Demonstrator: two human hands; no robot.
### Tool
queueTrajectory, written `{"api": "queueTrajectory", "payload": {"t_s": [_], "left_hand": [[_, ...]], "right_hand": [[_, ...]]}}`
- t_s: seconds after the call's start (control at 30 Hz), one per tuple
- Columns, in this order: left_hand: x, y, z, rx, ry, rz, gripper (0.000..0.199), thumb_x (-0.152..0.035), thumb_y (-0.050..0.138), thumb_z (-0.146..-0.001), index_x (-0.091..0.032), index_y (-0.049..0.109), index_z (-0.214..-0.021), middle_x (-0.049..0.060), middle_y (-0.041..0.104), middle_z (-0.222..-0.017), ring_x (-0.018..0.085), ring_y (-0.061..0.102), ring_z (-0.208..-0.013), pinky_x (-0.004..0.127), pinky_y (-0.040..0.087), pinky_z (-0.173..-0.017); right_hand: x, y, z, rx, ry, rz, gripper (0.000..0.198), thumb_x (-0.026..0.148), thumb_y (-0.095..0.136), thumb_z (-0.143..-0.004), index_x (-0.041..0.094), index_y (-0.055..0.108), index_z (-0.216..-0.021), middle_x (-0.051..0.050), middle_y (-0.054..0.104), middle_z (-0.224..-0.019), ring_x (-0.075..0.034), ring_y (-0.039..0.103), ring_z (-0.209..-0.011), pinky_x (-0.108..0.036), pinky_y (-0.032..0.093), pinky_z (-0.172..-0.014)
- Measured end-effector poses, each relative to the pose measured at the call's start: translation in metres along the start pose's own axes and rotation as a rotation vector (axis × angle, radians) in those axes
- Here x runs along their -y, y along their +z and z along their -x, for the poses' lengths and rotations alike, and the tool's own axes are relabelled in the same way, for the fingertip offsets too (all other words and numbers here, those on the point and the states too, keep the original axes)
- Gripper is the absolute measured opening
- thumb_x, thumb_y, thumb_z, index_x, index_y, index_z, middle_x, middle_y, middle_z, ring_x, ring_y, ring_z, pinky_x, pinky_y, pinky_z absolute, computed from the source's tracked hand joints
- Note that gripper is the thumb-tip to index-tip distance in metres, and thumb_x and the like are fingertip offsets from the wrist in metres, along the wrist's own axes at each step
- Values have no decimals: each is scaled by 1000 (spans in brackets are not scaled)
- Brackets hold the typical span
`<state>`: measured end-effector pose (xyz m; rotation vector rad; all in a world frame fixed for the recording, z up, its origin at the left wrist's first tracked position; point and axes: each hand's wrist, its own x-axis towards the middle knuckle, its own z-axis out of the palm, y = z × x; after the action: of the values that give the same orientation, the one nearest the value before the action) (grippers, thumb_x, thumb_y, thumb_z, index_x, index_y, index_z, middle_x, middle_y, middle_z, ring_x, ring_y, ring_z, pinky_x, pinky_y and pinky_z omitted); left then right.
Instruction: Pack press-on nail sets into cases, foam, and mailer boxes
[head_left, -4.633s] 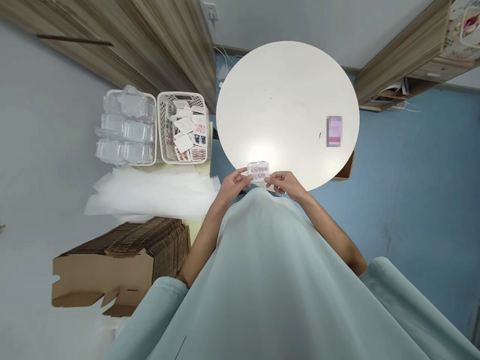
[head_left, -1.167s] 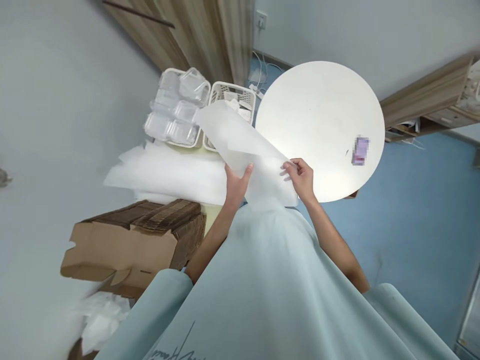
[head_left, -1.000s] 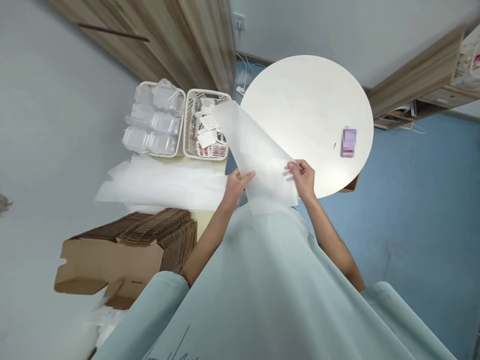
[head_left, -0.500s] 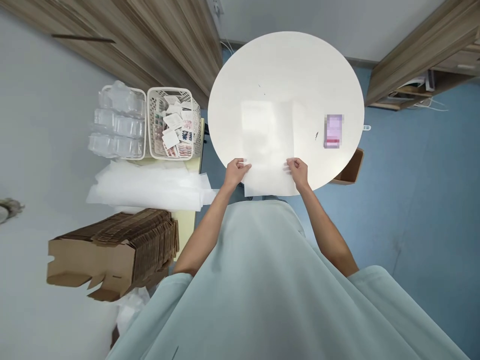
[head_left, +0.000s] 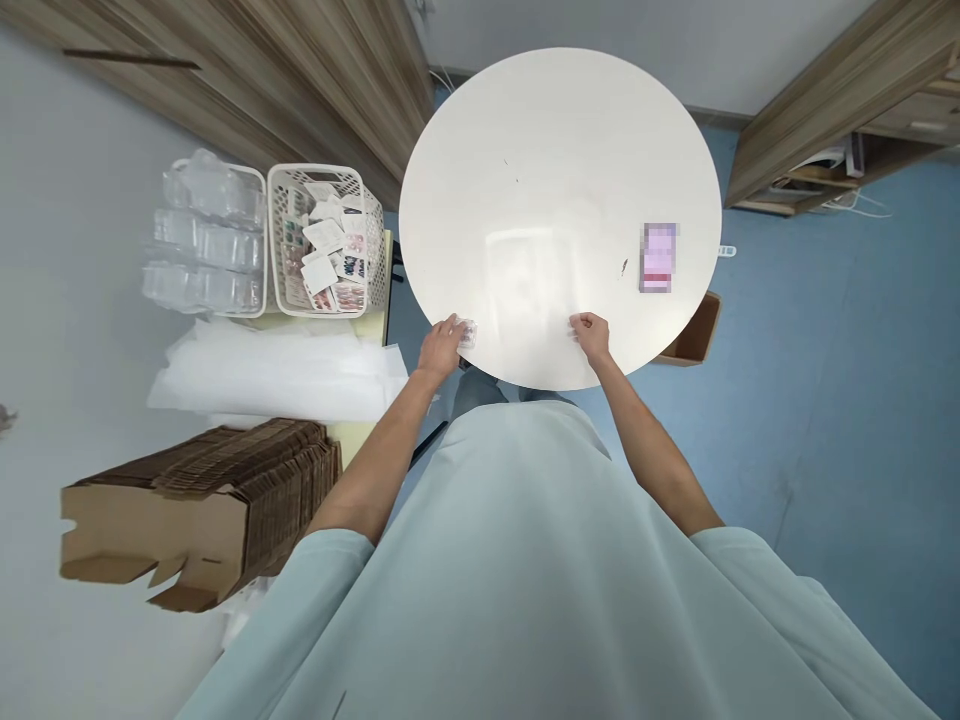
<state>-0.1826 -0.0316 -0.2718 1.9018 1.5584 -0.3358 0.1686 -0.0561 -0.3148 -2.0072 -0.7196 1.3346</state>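
At the near left edge of the round white table (head_left: 555,120), my left hand (head_left: 441,348) has its fingers closed on a small clear plastic case (head_left: 467,334). Dark contents show faintly through the case. My right hand (head_left: 592,336) is at the near right of the tabletop, its thumb and fingers pinched together. What lies between those fingertips is too pale to make out. Between the hands, a faint rectangular outline suggests a thin white sheet (head_left: 529,300), but glare blurs its edges. A purple box, pixelated (head_left: 658,258), rests on the table's right side.
On the left, a white basket (head_left: 366,235) holds small packs and cards, beside clear plastic trays (head_left: 202,245). White foam sheets (head_left: 277,375) and folded brown cardboard boxes (head_left: 187,510) lie nearer. An open brown box (head_left: 697,335) stands on the floor at the right.
My left hand has let go of the white sheet, moved slightly left and taken hold of the clear case. The sheet no longer hangs over the near edge. My right hand has barely moved.
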Motion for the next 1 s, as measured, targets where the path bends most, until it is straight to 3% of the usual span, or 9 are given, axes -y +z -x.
{"api": "queueTrajectory", "payload": {"t_s": [0.3, 0.5, 0.7, 0.87, 1.0], "left_hand": [[11, 4, -9, -22, 55, -83, 81, -5, 52, -85, -14, 44, -165, 22, 45, -172, 39, 38, -159, 62, 42, -124], [10, 6, -12, -38, 76, -59, 73, -10, 56, -88, -9, 49, -161, 24, 50, -166, 42, 45, -151, 57, 48, -119], [-39, 21, 0, -83, 215, 83, 73, -24, 64, -93, -13, 48, -163, 19, 51, -166, 40, 47, -150, 53, 51, -119], [-86, 49, -3, -2, 367, 106, 70, -17, 63, -91, -13, 52, -160, 21, 52, -165, 39, 48, -152, 53, 46, -125], [-97, 64, -11, 27, 363, 81, 73, -11, 60, -87, -10, 51, -160, 23, 51, -166, 39, 42, -159, 55, 43, -127]], "right_hand": [[-8, -5, -11, -60, -5, 200, 18, 39, 67, -95, 21, 69, -100, -4, 77, -96, -19, 75, -81, -32, 60, -84], [-24, -25, 8, -60, 24, 439, 29, 38, 70, -92, 21, 70, -116, -8, 80, -108, -26, 75, -103, -40, 57, -96], [-43, -36, 38, -49, 41, 495, 29, 31, 67, -91, 22, 72, -119, -6, 81, -106, -25, 74, -101, -40, 56, -97], [-44, -31, 37, -83, 55, 481, 30, 28, 63, -90, 23, 73, -117, -6, 81, -106, -25, 75, -100, -39, 57, -95], [-40, -26, 29, -97, 30, 458, 30, 29, 63, -90, 22, 73, -118, -8, 81, -108, -26, 75, -101, -40, 57, -95]]}}
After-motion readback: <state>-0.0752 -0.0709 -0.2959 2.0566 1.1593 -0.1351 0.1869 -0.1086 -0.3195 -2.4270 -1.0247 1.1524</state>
